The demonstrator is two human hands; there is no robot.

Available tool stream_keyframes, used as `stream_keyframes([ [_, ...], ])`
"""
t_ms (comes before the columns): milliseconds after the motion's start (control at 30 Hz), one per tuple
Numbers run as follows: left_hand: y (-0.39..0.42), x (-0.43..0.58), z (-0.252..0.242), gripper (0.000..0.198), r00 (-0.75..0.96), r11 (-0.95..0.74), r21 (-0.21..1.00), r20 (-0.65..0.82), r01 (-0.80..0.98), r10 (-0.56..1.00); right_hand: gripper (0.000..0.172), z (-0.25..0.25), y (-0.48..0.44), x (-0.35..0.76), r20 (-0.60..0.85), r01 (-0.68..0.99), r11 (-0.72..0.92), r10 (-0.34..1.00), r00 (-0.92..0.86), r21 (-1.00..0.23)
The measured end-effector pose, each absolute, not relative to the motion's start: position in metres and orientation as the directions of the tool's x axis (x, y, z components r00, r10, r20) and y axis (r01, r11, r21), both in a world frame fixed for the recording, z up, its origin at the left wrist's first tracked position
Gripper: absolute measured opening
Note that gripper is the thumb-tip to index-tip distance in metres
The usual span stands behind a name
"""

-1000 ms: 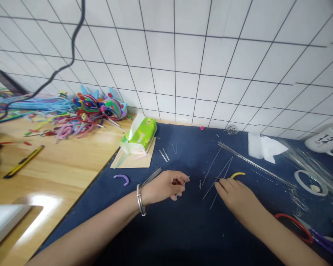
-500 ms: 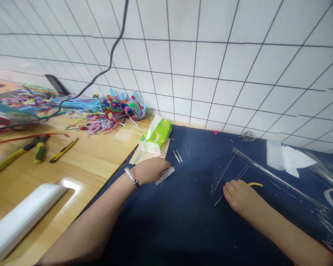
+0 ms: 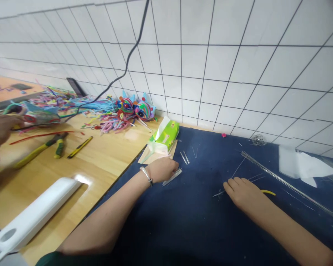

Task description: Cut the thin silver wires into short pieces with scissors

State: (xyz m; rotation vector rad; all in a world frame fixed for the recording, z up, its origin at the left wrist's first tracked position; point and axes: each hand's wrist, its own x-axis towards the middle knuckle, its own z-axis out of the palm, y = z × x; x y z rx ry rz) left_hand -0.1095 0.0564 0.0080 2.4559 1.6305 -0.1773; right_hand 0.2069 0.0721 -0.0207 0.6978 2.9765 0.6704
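Left hand (image 3: 162, 169) is pinching the wire bundle (image 3: 172, 177) just beside the tissue pack (image 3: 165, 137), gathering cut pieces I'd guess. Right hand (image 3: 242, 192) is lying flat, fingers loose, well right of the pack. Next pickup's needing a fine pinch.

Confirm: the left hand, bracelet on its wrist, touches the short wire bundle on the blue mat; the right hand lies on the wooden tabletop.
Not quite. The head view shows the right hand lying on the blue mat, not the wooden tabletop. The left hand, bracelet on its wrist, does touch the short wire bundle on that mat.
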Motion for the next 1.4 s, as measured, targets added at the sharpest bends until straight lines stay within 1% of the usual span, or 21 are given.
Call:
stream_keyframes([
  [200, 0.055, -0.107, 0.006, 0.022, 0.342, -0.339, 0.045, -0.182, 0.940, 0.922, 0.015, -0.036, 0.076, 0.197, 0.086, 0.424, 0.810, 0.428, -0.899, 0.405],
  [400, 0.054, -0.109, 0.008, 0.024, 0.329, -0.325, 0.053, -0.169, 0.944, 0.929, 0.015, -0.030, 0.080, 0.194, 0.024, 0.363, 0.826, 0.392, -0.920, 0.431],
  [467, 0.054, -0.111, 0.010, 0.023, 0.337, -0.330, 0.067, -0.168, 0.942, 0.926, 0.015, -0.027, 0.082, 0.195, 0.023, 0.353, 0.828, 0.381, -0.924, 0.435],
  [600, 0.055, -0.113, 0.013, 0.020, 0.362, -0.349, 0.101, -0.172, 0.932, 0.916, 0.020, -0.017, 0.078, 0.200, 0.079, 0.383, 0.818, 0.388, -0.918, 0.429],
  [767, 0.057, -0.114, 0.013, 0.019, 0.366, -0.361, 0.061, -0.184, 0.931, 0.912, 0.025, -0.004, 0.062, 0.203, 0.136, 0.412, 0.800, 0.394, -0.909, 0.437],
  [900, 0.057, -0.113, 0.013, 0.020, 0.365, -0.362, 0.052, -0.183, 0.931, 0.913, 0.027, -0.004, 0.049, 0.205, 0.248, 0.398, 0.805, 0.317, -0.916, 0.441],
  [1000, 0.058, -0.112, 0.016, 0.022, 0.347, -0.334, 0.100, -0.171, 0.937, 0.922, 0.029, -0.004, 0.038, 0.204, 0.293, 0.383, 0.817, 0.275, -0.916, 0.431],
  [1100, 0.058, -0.112, 0.018, 0.022, 0.343, -0.314, 0.172, -0.178, 0.934, 0.922, 0.028, 0.000, 0.027, 0.199, 0.295, 0.350, 0.849, 0.243, -0.924, 0.397],
  [1167, 0.058, -0.111, 0.018, 0.021, 0.347, -0.313, 0.194, -0.182, 0.930, 0.920, 0.029, 0.001, 0.023, 0.195, 0.288, 0.323, 0.869, 0.222, -0.931, 0.375],
  [1233, 0.058, -0.110, 0.017, 0.021, 0.352, -0.319, 0.184, -0.188, 0.930, 0.917, 0.028, 0.001, 0.021, 0.192, 0.286, 0.310, 0.879, 0.212, -0.935, 0.362],
  [1400, 0.055, -0.109, 0.018, 0.022, 0.364, -0.349, 0.111, -0.188, 0.931, 0.912, 0.029, -0.004, 0.022, 0.192, 0.271, 0.318, 0.883, 0.230, -0.935, 0.346],
])
